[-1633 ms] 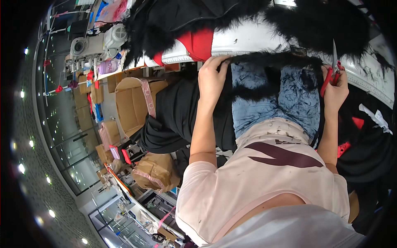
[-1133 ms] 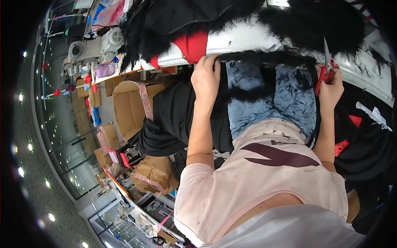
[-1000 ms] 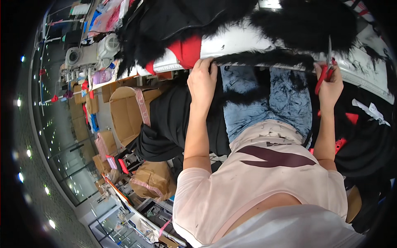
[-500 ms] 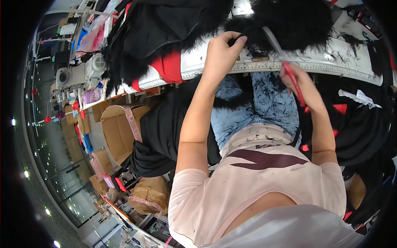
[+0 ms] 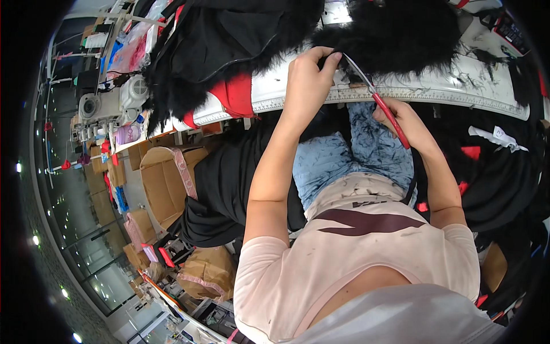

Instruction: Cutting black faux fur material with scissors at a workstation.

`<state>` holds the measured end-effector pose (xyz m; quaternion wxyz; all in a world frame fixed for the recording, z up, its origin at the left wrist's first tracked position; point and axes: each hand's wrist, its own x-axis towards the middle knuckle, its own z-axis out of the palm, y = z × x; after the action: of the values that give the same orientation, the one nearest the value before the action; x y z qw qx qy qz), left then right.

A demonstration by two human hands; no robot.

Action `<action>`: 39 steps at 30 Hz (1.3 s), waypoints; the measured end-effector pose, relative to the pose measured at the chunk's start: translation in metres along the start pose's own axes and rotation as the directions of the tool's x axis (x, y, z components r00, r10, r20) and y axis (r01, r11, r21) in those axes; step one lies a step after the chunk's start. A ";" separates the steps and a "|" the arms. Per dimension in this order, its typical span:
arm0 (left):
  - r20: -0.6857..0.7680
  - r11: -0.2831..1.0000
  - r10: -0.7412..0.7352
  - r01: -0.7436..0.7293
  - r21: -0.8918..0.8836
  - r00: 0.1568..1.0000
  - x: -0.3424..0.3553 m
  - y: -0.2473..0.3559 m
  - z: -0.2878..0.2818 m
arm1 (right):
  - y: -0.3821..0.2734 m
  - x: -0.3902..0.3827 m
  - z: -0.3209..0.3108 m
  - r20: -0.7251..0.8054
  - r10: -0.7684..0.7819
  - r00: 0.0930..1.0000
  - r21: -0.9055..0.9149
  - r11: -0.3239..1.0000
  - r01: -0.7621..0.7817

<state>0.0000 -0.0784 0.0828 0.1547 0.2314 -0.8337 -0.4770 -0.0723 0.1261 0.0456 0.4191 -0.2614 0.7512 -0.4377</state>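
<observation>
black fur [image 5: 395, 34] fills the upper centre and upper right of the frame, a shaggy garment heaped on a white worktable [image 5: 458, 86] with a ruler strip [image 5: 435, 92] along its near edge. we see the left hand [image 5: 306, 83] closed on the lower fringe of that fur, its fingertips pinching a tuft at upper centre. just right of it the right hand [image 5: 401, 117] is wrapped around the red handles of a pair of scissors [image 5: 375, 94]; the thin metal blades slant up and to the left, their tips meeting the fur right beside the left fingertips. whether the blades stand apart or together we cannot tell.

loose black hairs lie scattered on the table's bare white surface toward the upper right. a red fabric piece [image 5: 235, 94] hangs over the table edge left of the left forearm, below more black fur. under the hands, at centre, sit our blue jeans [image 5: 349, 160], flecked with dark fibres, and below them a pale pink shirt [image 5: 355, 252] with a dark stripe.

left of the lap, dark cloth [image 5: 223, 189] drapes down beside an open cardboard box [image 5: 163, 183]. a sewing machine [image 5: 112, 103] stands at upper left, with more cartons stacked beneath it. black garments with red patches pile up at the right edge.
</observation>
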 end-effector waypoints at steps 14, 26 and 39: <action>-0.107 0.794 0.502 -0.408 0.451 0.858 -0.007 -0.004 0.009 | 0.000 0.002 0.005 -0.036 -0.153 0.988 -0.044 0.987 0.151; 0.011 0.929 0.288 -0.282 0.239 0.957 -0.004 -0.008 -0.003 | -0.004 0.007 0.006 -0.098 -0.093 0.991 -0.018 0.996 0.091; 0.166 0.937 -0.182 0.222 -0.270 0.969 -0.043 -0.032 -0.045 | 0.006 0.028 0.027 0.196 0.028 0.980 0.129 0.990 -0.054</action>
<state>0.0658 -0.1017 0.0762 0.0784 0.2573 -0.7362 -0.6210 -0.0638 0.0962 0.0218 0.5160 -0.2585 0.6810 -0.4508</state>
